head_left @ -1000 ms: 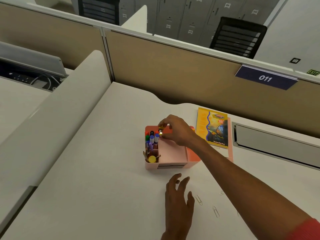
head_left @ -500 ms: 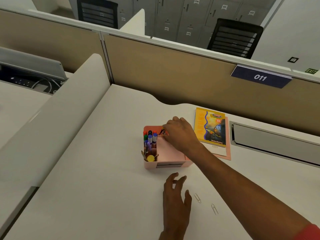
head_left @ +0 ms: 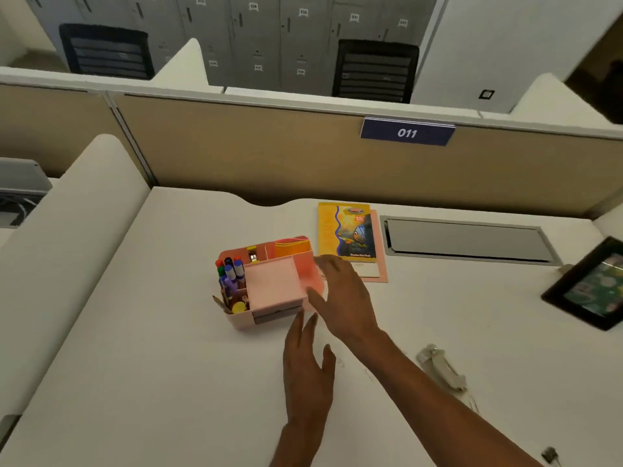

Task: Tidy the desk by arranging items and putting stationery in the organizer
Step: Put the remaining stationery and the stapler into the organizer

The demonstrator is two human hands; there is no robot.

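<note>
A pink desk organizer (head_left: 274,288) stands mid-desk. Its left slots hold several markers (head_left: 231,273), a small yellow-topped item (head_left: 253,254) sits in a back slot, and orange sticky notes (head_left: 291,247) fill the back right one. My right hand (head_left: 344,298) hovers open just right of the organizer, fingers spread, holding nothing. Flat on the desk in front of the organizer lies my left hand (head_left: 308,372), fingers apart and empty. A yellow book (head_left: 347,232) lies on a pink folder (head_left: 377,264) behind my right hand.
A white stapler (head_left: 441,367) lies to the right of my right forearm, with a binder clip (head_left: 551,455) near the bottom right corner. A black picture frame (head_left: 593,288) rests at the right edge. A grey cable hatch (head_left: 468,241) is set into the desk by the beige partition (head_left: 303,163).
My right hand has left the organizer's back slot, where the small yellow-topped item now rests, and moved back to the right with fingers open. The camera view shifted right, showing the frame and stapler.
</note>
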